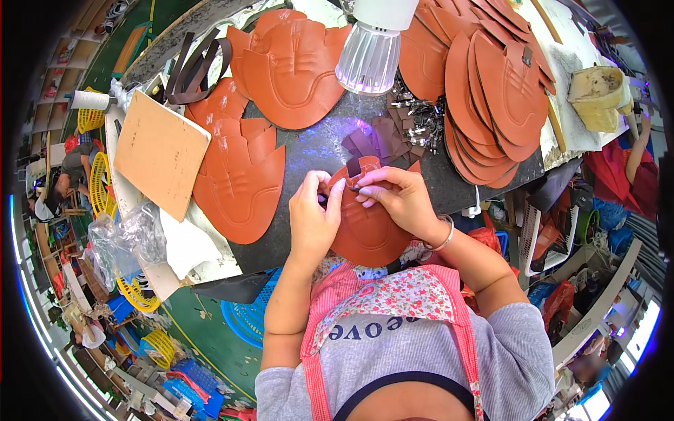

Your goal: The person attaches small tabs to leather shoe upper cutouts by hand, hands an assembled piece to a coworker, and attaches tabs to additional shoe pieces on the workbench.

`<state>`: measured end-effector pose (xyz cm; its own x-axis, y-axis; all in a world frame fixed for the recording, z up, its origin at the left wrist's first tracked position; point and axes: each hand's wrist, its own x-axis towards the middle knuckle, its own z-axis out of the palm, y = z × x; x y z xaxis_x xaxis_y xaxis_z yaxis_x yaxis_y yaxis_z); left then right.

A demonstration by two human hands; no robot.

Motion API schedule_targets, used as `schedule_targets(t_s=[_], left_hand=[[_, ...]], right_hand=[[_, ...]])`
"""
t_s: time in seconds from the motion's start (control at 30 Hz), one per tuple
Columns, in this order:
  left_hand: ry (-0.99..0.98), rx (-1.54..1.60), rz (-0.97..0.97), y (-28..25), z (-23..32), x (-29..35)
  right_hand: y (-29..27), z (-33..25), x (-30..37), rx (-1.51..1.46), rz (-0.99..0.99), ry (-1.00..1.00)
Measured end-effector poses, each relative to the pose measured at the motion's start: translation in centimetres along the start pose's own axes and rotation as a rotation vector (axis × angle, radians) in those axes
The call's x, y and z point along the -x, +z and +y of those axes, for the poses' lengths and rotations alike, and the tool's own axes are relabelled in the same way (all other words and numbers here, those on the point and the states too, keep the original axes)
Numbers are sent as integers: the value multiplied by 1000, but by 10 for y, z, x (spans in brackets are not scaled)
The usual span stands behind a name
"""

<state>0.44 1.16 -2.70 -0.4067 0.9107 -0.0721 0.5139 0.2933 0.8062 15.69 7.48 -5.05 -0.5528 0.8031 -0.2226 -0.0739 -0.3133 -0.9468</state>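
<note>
Left hand (pixel 316 214) up from 7 o'clock, thumb and fingers pinching leather piece (pixel 372 238) by upper left edge. Right hand (pixel 399 200) in from 4, fingertips pinched together on its top. Piece: reddish-brown, round-bottomed, curved seam line, mid-view at near edge of surface (pixel 302 156). Around it: leather pile (pixel 239 200) 9–10, decent bare patch 11, dark strips (pixel 393 142) 12–1, big stack (pixel 516 105) 1–2.

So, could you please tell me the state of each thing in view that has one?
Held brown piece: apart from the others
Left hand: pinching its left side
Right hand: fingers closed near its top
Lamp: apparently lit, purplish glow below
Brown pieces on right: stacked, fanned out
Brown pieces on left: lying flat, overlapping
Dark straps: loosely looped
Clear plastic bag: crumpled
</note>
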Motion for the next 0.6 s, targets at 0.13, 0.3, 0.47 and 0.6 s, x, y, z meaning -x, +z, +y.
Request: schedule_targets(t_s=[0.13,0.3,0.47,0.6], left_hand=[[-122,310,-94,0,-3,2],[-161,543,-159,1,-5,2],[-197,710,-218,3,-12,5],[-198,734,-217,5,-8,6]], right_hand=[[-1,-3,0,-17,2,66],[-4,-6,1,-17,-24,95],[-3,-9,6,-99,68,165],[-4,-9,10,-64,92,179]])
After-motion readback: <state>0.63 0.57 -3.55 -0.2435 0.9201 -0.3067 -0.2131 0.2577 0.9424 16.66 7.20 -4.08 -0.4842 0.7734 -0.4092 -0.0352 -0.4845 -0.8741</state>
